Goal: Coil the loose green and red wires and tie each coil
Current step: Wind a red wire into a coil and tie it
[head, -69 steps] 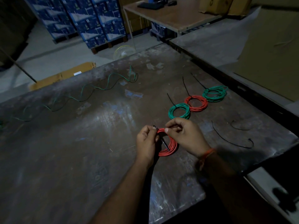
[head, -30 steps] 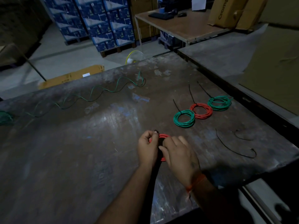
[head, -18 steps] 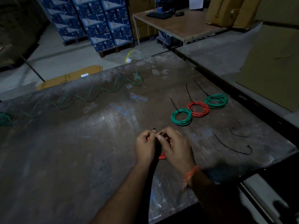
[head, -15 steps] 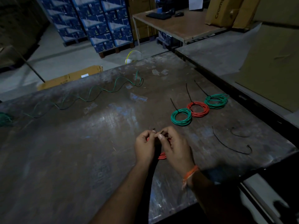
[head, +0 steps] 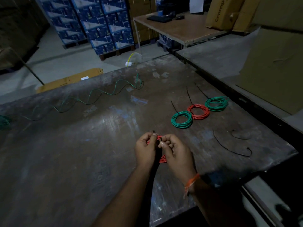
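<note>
A red wire coil [head: 162,158] is held between both hands just above the dark worktable [head: 82,153]. My left hand [head: 146,149] grips the coil's left side, thumb on top, with a black cable tie head [head: 153,131] sticking up above it. My right hand [head: 176,151] pinches the black tie at the coil's top. Most of the coil is hidden by the hands. Three tied coils lie at the right: green [head: 181,119], red [head: 198,111], green [head: 216,103]. A loose green wire [head: 98,95] snakes across the far left.
Two loose black cable ties [head: 229,148] [head: 237,136] lie near the table's right edge. A bundle of green wire [head: 4,122] sits at the far left edge. Blue cartons [head: 98,22], a desk [head: 177,30] and cardboard boxes [head: 229,12] stand beyond.
The hands drew together over the red coil and now cover most of it. My right hand shifted from the coil's top rim to pinching the tie beside my left thumb.
</note>
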A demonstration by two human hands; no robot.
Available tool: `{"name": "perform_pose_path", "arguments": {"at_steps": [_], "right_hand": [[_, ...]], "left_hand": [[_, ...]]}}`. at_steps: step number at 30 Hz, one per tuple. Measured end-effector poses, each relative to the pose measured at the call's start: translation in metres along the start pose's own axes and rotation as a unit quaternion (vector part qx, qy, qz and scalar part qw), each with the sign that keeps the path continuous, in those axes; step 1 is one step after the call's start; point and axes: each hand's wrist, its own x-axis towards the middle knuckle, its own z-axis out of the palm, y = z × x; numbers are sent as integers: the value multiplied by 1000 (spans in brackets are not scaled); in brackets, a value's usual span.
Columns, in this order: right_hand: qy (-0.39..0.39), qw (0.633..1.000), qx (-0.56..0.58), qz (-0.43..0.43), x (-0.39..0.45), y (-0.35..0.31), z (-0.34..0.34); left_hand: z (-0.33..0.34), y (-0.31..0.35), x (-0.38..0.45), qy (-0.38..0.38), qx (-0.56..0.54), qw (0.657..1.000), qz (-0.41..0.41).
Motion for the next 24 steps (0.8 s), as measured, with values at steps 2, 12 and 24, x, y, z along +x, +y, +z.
{"name": "perform_pose_path", "arguments": {"at_steps": [2,12,24], "right_hand": [[0,1000,0,-5,-1,-2,0],[105,994,2,-2,3,-15,7],[151,978,-132,-52,16,8,22]], "left_hand": [[0,2,-1,0,-8,1000,-2],[-1,4,-6,-35,-12,999,-4],[-4,1,-4,-31,-4,1000,-3]]}}
